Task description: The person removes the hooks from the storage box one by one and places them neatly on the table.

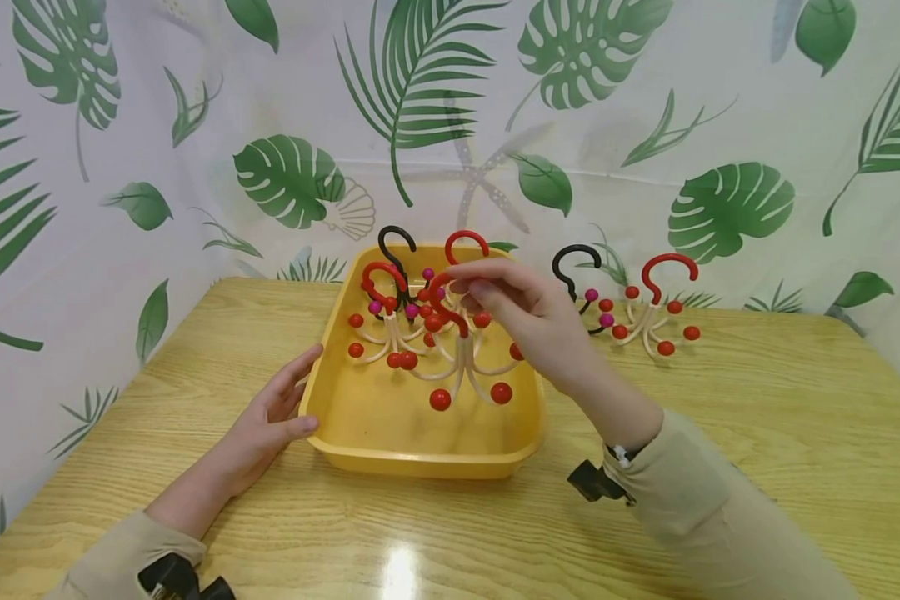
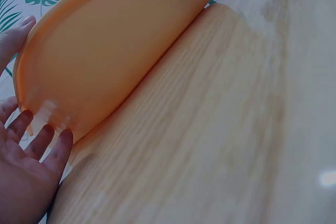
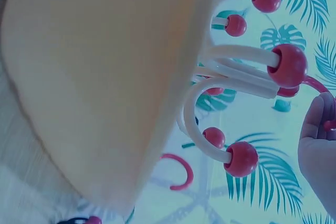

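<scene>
My right hand (image 1: 536, 321) pinches the red hook of a white-armed hook hanger (image 1: 464, 358) with red ball tips. That hanger is upright over the front part of a yellow plastic basin (image 1: 420, 457). In the right wrist view, the held hanger's white stem (image 3: 247, 80) shows past the basin wall, with fingers at its red hook on the right edge. My left hand (image 1: 258, 425) rests against the basin's left side, thumb at the rim. In the left wrist view, the fingers (image 2: 59, 150) are spread and fairly straight near the basin's outer wall (image 2: 115, 51).
Inside the basin are a red-hooked hanger (image 1: 390, 329), a black-hooked one (image 1: 397, 237) with magenta balls, and another red hook (image 1: 467, 237) behind. To the right, on the wooden table (image 1: 757, 417), stand a red-hooked hanger (image 1: 650, 321) and a black-hooked hanger (image 1: 567, 262). A leaf-print cloth (image 1: 450, 100) hangs behind.
</scene>
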